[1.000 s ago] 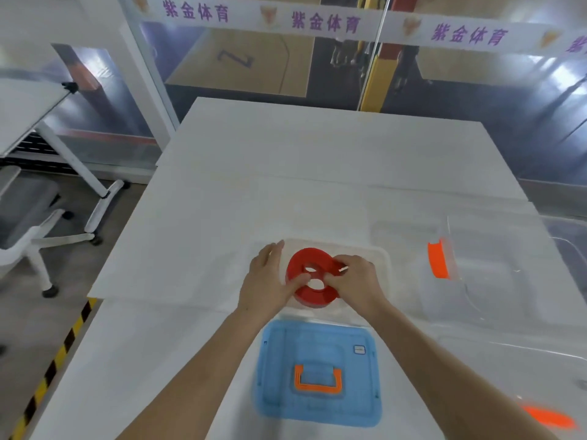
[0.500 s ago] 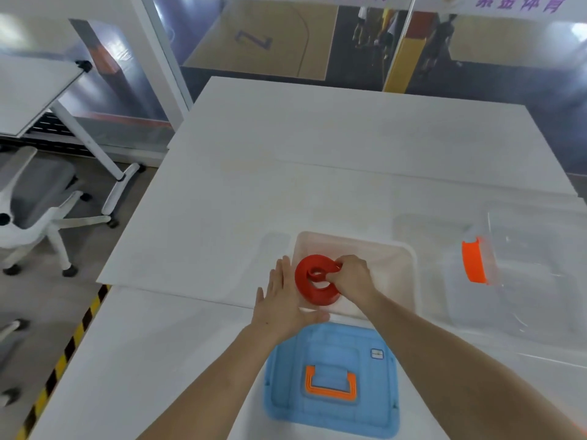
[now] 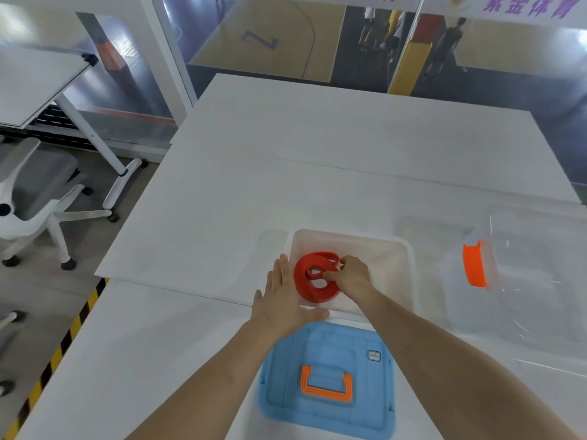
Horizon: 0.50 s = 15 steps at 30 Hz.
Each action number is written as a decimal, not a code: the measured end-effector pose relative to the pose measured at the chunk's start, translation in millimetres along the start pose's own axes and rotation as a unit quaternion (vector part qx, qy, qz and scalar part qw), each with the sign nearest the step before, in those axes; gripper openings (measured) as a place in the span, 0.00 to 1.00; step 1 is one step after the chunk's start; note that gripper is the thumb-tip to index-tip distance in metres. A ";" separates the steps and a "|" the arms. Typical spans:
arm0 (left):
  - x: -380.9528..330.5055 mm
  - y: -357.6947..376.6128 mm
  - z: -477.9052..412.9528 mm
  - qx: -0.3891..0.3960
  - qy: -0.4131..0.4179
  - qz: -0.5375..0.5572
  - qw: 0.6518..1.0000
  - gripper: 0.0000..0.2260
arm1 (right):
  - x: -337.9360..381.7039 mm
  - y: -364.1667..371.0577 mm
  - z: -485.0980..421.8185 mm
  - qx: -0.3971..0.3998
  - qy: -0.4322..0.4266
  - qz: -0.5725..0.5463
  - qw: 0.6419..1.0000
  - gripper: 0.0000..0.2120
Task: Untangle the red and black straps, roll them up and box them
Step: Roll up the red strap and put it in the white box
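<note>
A rolled red strap (image 3: pixel 313 285) sits inside a small clear plastic box (image 3: pixel 394 249) on the white table. My right hand (image 3: pixel 351 276) is inside the box, fingers pinching the roll's inner loops. My left hand (image 3: pixel 284 300) lies flat with fingers spread against the box's near left corner and holds nothing. No black strap is in view.
A blue lid (image 3: pixel 327 381) with an orange handle lies just in front of the box. A larger clear bin (image 3: pixel 521 281) with an orange latch (image 3: pixel 474 264) stands at the right. An office chair (image 3: pixel 35 192) and a second desk are left of the table.
My left hand has let go of the red roll and moved to the box's near left corner. My right hand has lowered the roll into the box.
</note>
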State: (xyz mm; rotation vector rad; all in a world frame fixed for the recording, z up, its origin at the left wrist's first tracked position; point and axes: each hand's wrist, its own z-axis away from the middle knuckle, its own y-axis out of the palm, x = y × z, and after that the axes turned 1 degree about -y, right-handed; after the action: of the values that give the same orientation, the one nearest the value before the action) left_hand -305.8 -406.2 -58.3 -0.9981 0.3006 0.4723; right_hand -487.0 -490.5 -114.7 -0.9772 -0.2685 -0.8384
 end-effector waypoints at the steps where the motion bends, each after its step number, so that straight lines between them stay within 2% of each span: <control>1: -0.7 -1.1 0.1 0.000 -0.002 -0.005 1.000 0.67 | -0.7 -2.0 1.9 0.004 0.000 0.006 1.000 0.32; 4: -3.4 -4.3 0.4 0.000 -0.008 -0.020 1.000 0.68 | -2.3 -9.3 11.4 0.003 -0.034 0.039 0.999 0.30; 9: -6.9 -14.7 6.1 0.007 -0.014 -0.066 0.998 0.67 | -2.7 -26.9 53.0 -0.051 -0.125 0.078 0.988 0.17; 11: -6.3 -20.7 16.9 -0.014 0.011 -0.098 0.995 0.60 | -1.2 -36.9 77.9 -0.075 -0.163 0.102 0.978 0.15; 15: -4.5 -23.5 63.9 -0.121 0.098 -0.140 0.978 0.39 | -8.9 -51.9 142.6 -0.125 -0.219 0.166 0.953 0.16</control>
State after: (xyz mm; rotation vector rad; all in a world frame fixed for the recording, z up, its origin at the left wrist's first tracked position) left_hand -295.9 -363.2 -6.3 -1.3074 0.2776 0.1556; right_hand -508.4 -384.4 -8.0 -1.4019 -0.3702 -0.3422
